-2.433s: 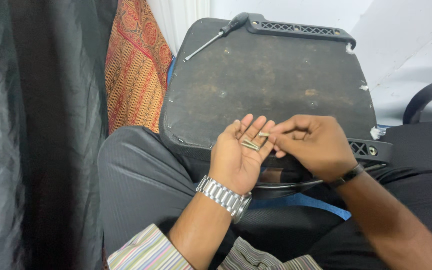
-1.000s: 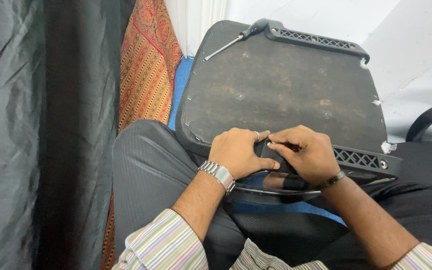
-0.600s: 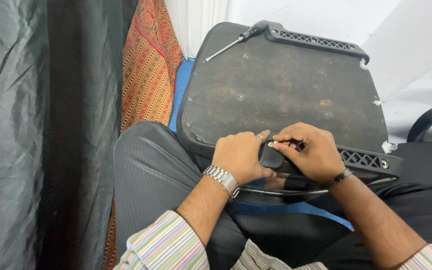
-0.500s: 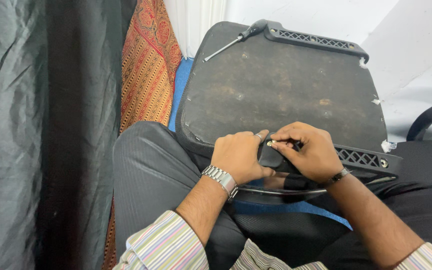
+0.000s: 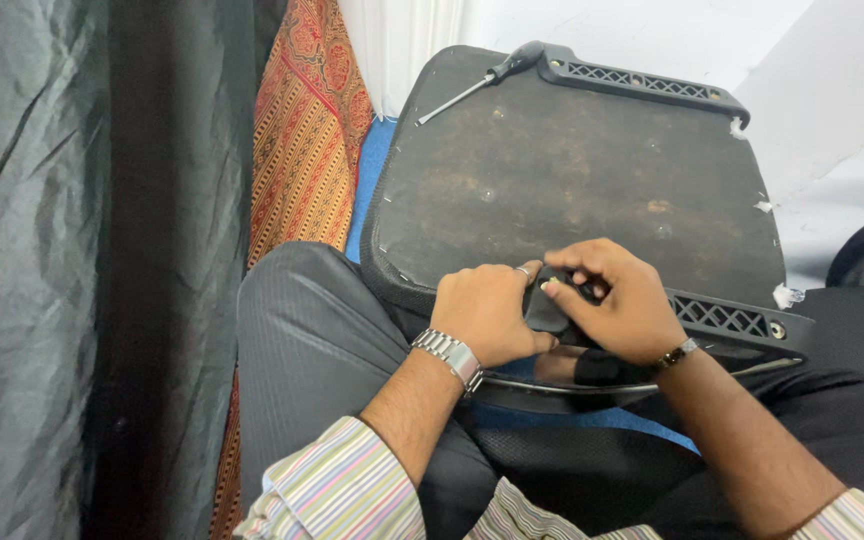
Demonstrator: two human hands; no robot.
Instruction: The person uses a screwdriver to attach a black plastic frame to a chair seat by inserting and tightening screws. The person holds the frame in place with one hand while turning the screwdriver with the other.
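A small black plastic part (image 5: 544,312) sits at the near edge of a dark, worn chair seat base (image 5: 572,190) lying across the person's lap. Both hands close around it: the left hand (image 5: 487,315), with a metal wristwatch (image 5: 449,355) on its wrist, has its grip clenched against the part's left side, while the right hand (image 5: 624,305) curls over it from the right, fingertips pressing on top. A slotted black plastic rail (image 5: 727,318) runs just right of the hands. A screwdriver (image 5: 482,80) lies at the base's far edge, well apart. An orange patterned cloth (image 5: 302,150) hangs to the left.
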